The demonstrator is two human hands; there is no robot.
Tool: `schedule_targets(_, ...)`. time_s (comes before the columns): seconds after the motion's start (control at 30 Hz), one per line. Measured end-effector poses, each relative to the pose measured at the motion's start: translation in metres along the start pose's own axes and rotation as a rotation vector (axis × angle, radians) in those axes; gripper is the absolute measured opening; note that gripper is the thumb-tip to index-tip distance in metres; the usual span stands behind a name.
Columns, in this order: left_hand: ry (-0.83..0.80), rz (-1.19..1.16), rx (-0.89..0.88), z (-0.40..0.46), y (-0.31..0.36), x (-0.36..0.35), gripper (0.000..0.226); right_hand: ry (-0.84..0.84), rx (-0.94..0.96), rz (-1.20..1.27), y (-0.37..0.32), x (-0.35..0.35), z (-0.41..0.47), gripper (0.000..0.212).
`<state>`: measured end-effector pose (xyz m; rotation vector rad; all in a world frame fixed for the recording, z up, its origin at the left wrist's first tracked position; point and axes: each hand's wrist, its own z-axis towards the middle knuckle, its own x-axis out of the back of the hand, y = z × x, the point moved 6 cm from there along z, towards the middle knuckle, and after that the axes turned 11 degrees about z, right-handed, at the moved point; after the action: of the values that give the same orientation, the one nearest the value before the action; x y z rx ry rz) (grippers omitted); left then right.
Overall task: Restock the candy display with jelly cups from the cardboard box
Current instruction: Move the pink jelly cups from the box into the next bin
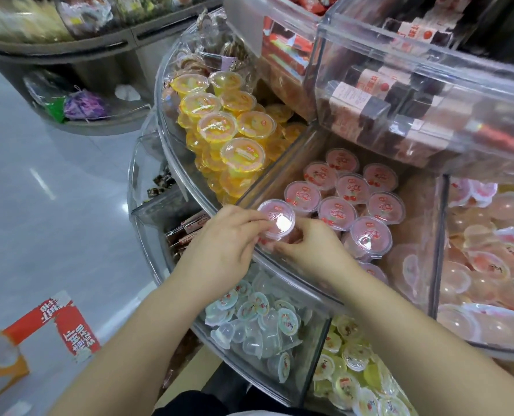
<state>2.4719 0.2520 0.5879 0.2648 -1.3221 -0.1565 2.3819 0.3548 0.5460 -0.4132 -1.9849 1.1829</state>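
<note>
A pink jelly cup (276, 219) with a clear lid sits at the near left corner of the pink-cup compartment (412, 235) of the clear curved candy display. My left hand (222, 244) pinches its left rim with thumb and fingers. My right hand (310, 244) curls round its lower right side. Several more pink cups (352, 193) stand upright in rows behind it. The cardboard box (54, 322), red and white with print, lies on the floor at the lower left, partly cut off by the frame edge.
Yellow jelly cups (228, 130) fill the compartment to the left. A lower tier holds small white jelly cups (261, 319) and yellow ones (355, 370). Pale pink cups (490, 265) lie at the right. An upper clear bin (430, 94) overhangs the display. Grey tiled floor (54, 190) lies to the left.
</note>
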Motion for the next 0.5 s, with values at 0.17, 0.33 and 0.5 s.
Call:
schedule_targets(0.17,0.121,-0.312,0.168,-0.014,-0.01,0.013,0.028,0.069,-0.06,-0.073,-0.002,0.03,-0.029,0.022)
schedule_targets(0.33,0.296,-0.588,0.395,-0.068,-0.043,0.027,0.038,0.024,0.271,0.13,-0.069,0.0,-0.057,0.006)
schedule_targets(0.5,0.408,-0.77,0.916,-0.185,-0.109,-0.017,0.039,-0.489,0.282,0.186,-0.077,-0.14,-0.07,0.014)
